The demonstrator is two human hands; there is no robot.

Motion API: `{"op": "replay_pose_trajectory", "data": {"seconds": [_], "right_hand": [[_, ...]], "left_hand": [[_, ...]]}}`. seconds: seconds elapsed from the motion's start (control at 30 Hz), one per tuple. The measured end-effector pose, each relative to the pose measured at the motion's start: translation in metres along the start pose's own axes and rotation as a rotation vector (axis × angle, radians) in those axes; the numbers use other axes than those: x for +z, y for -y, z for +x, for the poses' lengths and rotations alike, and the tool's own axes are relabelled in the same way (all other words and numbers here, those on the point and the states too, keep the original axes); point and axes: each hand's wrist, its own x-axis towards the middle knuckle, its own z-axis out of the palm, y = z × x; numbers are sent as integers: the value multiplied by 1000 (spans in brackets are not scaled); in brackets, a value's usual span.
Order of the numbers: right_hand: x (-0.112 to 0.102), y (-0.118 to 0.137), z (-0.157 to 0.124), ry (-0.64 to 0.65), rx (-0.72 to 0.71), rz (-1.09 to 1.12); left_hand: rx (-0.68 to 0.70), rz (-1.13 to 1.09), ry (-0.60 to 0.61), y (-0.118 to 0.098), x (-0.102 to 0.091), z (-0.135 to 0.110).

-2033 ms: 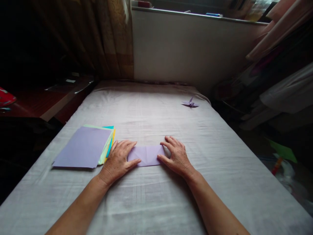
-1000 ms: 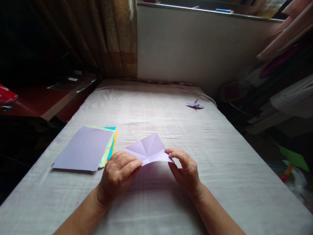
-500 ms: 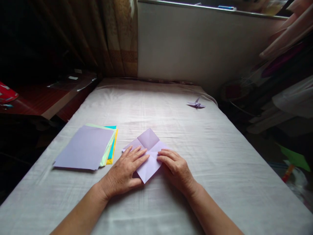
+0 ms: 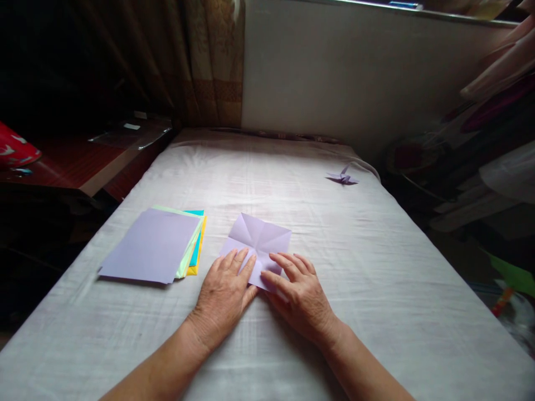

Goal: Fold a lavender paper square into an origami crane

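A creased square of lilac origami paper lies unfolded in front of me, its fold lines meeting near the middle. Over its near left part rests my left hand, fingers stretched out and the thumb by the near edge. My right hand lies on the near right part with its fingers spread; its thumb is partly hidden at the near edge. Left of the paper is a stack of coloured sheets, lilac on top, with green, blue and yellow edges showing. Farther back at the right sits a folded lilac paper crane.
A pale cloth covers the flat surface under my hands. Beyond its left edge stands a dark red wooden table with a clear plastic bag on it. A curtain hangs at the back; clothes hang at the right.
The lilac paper has been turned, so an edge rather than a corner now faces me. My right hand's fingers have spread out over it. The view has shifted slightly.
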Motion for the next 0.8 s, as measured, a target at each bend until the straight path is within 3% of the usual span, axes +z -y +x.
{"op": "replay_pose_trajectory", "data": {"seconds": [0.17,0.37,0.53,0.8], "right_hand": [[1,-13,-1,-69,18,-36],[-4,-36,-9,-33,117,-112],[-6,-30,-7,21,150,-117],[1,-23,-5,-88,114,-128]], "left_hand": [[2,-45,-43,11,-5,2],[156,-204,-78,44,-5,7],[174,-191,-24,44,-6,11],[148,-194,-15,46,-4,7]]}}
